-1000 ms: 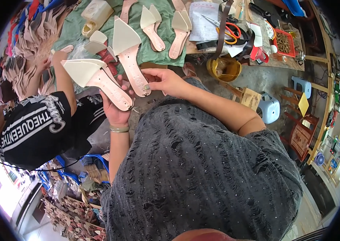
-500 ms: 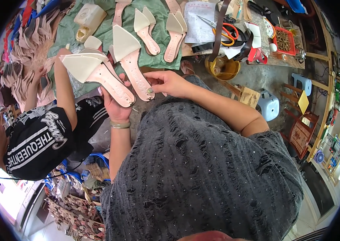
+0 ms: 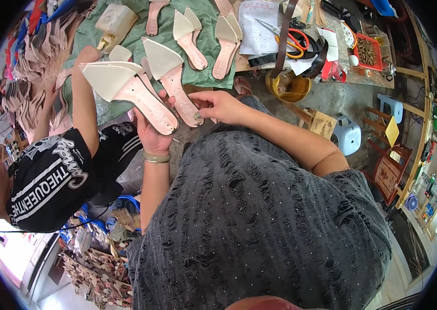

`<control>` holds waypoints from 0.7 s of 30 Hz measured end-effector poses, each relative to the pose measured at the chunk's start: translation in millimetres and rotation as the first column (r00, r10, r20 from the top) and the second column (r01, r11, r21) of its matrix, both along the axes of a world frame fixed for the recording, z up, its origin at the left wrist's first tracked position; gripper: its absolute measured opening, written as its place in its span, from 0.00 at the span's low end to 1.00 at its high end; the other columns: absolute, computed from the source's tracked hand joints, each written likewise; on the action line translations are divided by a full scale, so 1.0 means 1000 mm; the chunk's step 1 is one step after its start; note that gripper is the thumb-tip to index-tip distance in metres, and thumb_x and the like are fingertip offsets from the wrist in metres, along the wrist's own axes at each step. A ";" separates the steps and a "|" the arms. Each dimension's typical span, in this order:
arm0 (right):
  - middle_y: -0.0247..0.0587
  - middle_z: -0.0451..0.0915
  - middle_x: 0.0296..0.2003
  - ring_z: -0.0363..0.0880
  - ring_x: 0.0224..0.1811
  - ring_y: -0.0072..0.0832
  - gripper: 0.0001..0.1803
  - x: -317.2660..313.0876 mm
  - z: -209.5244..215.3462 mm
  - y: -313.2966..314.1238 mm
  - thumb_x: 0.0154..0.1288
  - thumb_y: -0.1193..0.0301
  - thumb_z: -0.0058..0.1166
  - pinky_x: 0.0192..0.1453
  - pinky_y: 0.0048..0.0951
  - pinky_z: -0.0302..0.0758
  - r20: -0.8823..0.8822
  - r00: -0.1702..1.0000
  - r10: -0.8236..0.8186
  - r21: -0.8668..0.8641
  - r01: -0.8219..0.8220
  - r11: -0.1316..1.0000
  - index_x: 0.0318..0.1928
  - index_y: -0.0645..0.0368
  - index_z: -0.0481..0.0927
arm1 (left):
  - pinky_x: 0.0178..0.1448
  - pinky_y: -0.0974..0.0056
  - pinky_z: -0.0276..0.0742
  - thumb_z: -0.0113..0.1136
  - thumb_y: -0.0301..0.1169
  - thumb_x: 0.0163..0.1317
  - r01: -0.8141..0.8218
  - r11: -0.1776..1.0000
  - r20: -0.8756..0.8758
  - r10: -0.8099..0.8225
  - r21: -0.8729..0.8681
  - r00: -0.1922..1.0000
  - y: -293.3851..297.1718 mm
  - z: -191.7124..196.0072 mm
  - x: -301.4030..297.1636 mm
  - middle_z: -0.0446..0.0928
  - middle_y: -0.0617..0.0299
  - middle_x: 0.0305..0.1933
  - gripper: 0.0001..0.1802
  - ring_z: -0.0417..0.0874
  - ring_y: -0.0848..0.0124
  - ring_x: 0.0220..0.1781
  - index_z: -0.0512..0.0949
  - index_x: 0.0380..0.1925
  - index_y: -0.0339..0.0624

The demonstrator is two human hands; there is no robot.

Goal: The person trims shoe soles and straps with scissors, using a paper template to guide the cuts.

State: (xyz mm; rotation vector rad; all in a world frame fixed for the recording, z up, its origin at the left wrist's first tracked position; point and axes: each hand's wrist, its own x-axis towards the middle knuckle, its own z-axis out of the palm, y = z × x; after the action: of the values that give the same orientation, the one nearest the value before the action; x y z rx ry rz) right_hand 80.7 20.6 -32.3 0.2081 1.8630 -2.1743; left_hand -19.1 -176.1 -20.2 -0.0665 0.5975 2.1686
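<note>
My left hand (image 3: 152,140), with a bracelet at the wrist, is closed round the heel end of a small stack of pointed slippers (image 3: 138,95). They have cream toe caps and pink insoles with small holes. Thumb and fingers of my right hand (image 3: 222,107) pinch the heel end of another slipper (image 3: 180,89) of the same kind, held alongside the stack. More such slippers lie in pairs beyond, one pair (image 3: 190,42) in the middle and another pair (image 3: 225,47) to its right, on a green cloth (image 3: 149,27).
At my left a co-worker (image 3: 53,175) in black reaches an arm over the table. A white plastic jug (image 3: 116,23) stands there beside piled pink pieces (image 3: 40,72). To the right lie orange-handled scissors (image 3: 293,45), paper, straps and a red basket (image 3: 368,51). A yellow bucket (image 3: 291,88) and blue stools (image 3: 347,135) stand lower.
Both hands and the slippers they hold have shifted slightly to the right in view. The co-worker's reaching hand has moved up a little toward the jug.
</note>
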 end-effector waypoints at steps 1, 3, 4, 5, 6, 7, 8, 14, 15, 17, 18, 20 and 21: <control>0.31 0.77 0.38 0.72 0.36 0.16 0.30 0.001 -0.002 -0.002 0.56 0.78 0.54 0.37 0.18 0.71 -0.021 1.000 -0.015 0.035 0.016 0.999 0.62 0.57 0.68 | 0.63 0.48 0.61 0.37 0.59 0.66 0.041 0.999 -0.018 -0.040 0.034 0.999 -0.001 -0.002 -0.001 0.69 0.62 0.62 0.32 0.71 0.61 0.61 0.63 0.63 0.55; 0.31 0.77 0.37 0.72 0.36 0.16 0.30 0.003 -0.010 -0.007 0.56 0.78 0.54 0.38 0.19 0.72 -0.042 0.999 -0.030 0.071 0.033 0.997 0.62 0.57 0.69 | 0.62 0.48 0.63 0.37 0.58 0.66 0.055 0.997 -0.030 -0.054 0.044 0.998 -0.004 -0.004 -0.002 0.70 0.62 0.62 0.32 0.72 0.60 0.60 0.62 0.64 0.55; 0.31 0.77 0.37 0.72 0.37 0.17 0.30 0.004 -0.015 -0.011 0.56 0.78 0.54 0.39 0.19 0.72 -0.087 0.995 -0.052 0.099 0.060 0.993 0.62 0.57 0.69 | 0.61 0.48 0.64 0.37 0.58 0.66 0.069 0.996 -0.043 -0.067 0.055 0.997 -0.005 -0.005 -0.002 0.70 0.61 0.62 0.32 0.72 0.60 0.60 0.62 0.64 0.55; 0.32 0.76 0.37 0.72 0.37 0.17 0.30 0.005 -0.019 -0.013 0.56 0.79 0.55 0.39 0.20 0.72 -0.132 0.989 -0.073 0.127 0.089 0.988 0.62 0.57 0.69 | 0.61 0.48 0.64 0.37 0.58 0.66 0.070 0.996 -0.042 -0.068 0.055 0.997 -0.006 -0.006 -0.001 0.70 0.61 0.62 0.32 0.72 0.60 0.60 0.62 0.64 0.55; 0.32 0.76 0.37 0.72 0.37 0.17 0.30 0.004 -0.018 -0.014 0.56 0.79 0.55 0.39 0.20 0.72 -0.131 0.989 -0.073 0.128 0.090 0.988 0.62 0.57 0.69 | 0.60 0.48 0.65 0.37 0.58 0.67 0.051 0.998 -0.020 -0.050 0.038 0.999 -0.007 -0.007 -0.001 0.70 0.61 0.62 0.32 0.72 0.59 0.60 0.61 0.65 0.55; 0.32 0.76 0.37 0.72 0.37 0.17 0.30 0.004 -0.016 -0.015 0.55 0.79 0.55 0.40 0.20 0.72 -0.100 0.993 -0.069 0.120 0.081 0.989 0.62 0.57 0.68 | 0.60 0.48 0.66 0.37 0.58 0.67 0.032 0.999 0.001 -0.032 0.020 0.999 -0.008 -0.008 0.000 0.70 0.61 0.62 0.32 0.73 0.59 0.60 0.60 0.65 0.55; 0.32 0.76 0.38 0.72 0.37 0.18 0.30 0.004 -0.015 -0.016 0.55 0.79 0.55 0.41 0.20 0.72 -0.069 0.996 -0.065 0.112 0.072 0.991 0.62 0.57 0.68 | 0.60 0.48 0.66 0.37 0.58 0.67 0.033 0.999 0.001 -0.033 0.022 0.999 -0.009 -0.009 -0.001 0.70 0.61 0.62 0.32 0.73 0.59 0.60 0.60 0.65 0.55; 0.33 0.77 0.39 0.73 0.39 0.18 0.31 0.007 -0.023 -0.028 0.56 0.78 0.55 0.44 0.21 0.71 -0.198 0.979 -0.048 0.304 0.108 0.947 0.63 0.56 0.67 | 0.61 0.47 0.66 0.37 0.58 0.66 0.022 0.998 0.024 -0.023 0.061 0.999 -0.017 -0.006 0.004 0.70 0.61 0.62 0.33 0.74 0.59 0.58 0.60 0.65 0.52; 0.33 0.77 0.39 0.73 0.39 0.18 0.31 0.008 -0.023 -0.030 0.56 0.78 0.55 0.44 0.21 0.71 -0.200 0.979 -0.052 0.306 0.112 0.945 0.63 0.56 0.67 | 0.59 0.49 0.69 0.39 0.58 0.66 -0.002 0.999 0.050 0.000 0.046 0.999 -0.018 -0.004 0.005 0.70 0.58 0.61 0.33 0.74 0.58 0.57 0.60 0.64 0.52; 0.34 0.77 0.38 0.73 0.38 0.18 0.31 0.010 -0.025 -0.035 0.56 0.79 0.55 0.44 0.21 0.72 -0.227 0.971 -0.074 0.300 0.143 0.943 0.63 0.56 0.66 | 0.56 0.50 0.71 0.40 0.58 0.66 -0.022 0.999 0.075 0.020 0.032 0.997 -0.020 -0.003 0.006 0.70 0.56 0.61 0.33 0.75 0.57 0.55 0.61 0.64 0.52; 0.34 0.77 0.38 0.73 0.38 0.18 0.31 0.011 -0.023 -0.038 0.56 0.79 0.55 0.44 0.21 0.72 -0.229 0.970 -0.075 0.301 0.144 0.943 0.63 0.56 0.66 | 0.57 0.50 0.71 0.41 0.57 0.66 -0.020 0.999 0.074 0.017 0.040 0.997 -0.024 -0.003 0.006 0.70 0.55 0.61 0.32 0.75 0.56 0.55 0.61 0.64 0.52; 0.35 0.77 0.37 0.73 0.37 0.18 0.32 0.014 -0.017 -0.044 0.57 0.80 0.54 0.43 0.21 0.72 -0.075 0.990 -0.116 0.087 0.123 0.989 0.64 0.56 0.65 | 0.58 0.50 0.71 0.41 0.56 0.66 -0.017 0.999 0.071 0.013 0.050 0.997 -0.030 -0.003 0.008 0.70 0.55 0.61 0.32 0.76 0.56 0.55 0.61 0.64 0.52; 0.35 0.77 0.37 0.73 0.37 0.18 0.32 0.015 -0.018 -0.047 0.57 0.80 0.54 0.43 0.21 0.72 -0.079 0.990 -0.116 0.089 0.123 0.988 0.64 0.56 0.65 | 0.60 0.51 0.69 0.41 0.56 0.66 -0.006 0.999 0.046 0.004 0.049 0.999 -0.032 -0.003 0.010 0.70 0.57 0.61 0.32 0.75 0.57 0.56 0.62 0.64 0.51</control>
State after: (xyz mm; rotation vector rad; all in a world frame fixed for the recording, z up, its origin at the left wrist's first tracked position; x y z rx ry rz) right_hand 95.7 -26.3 -49.9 0.2688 2.0448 -2.2009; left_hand -9.5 -208.6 -23.5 -0.0914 0.5177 2.1797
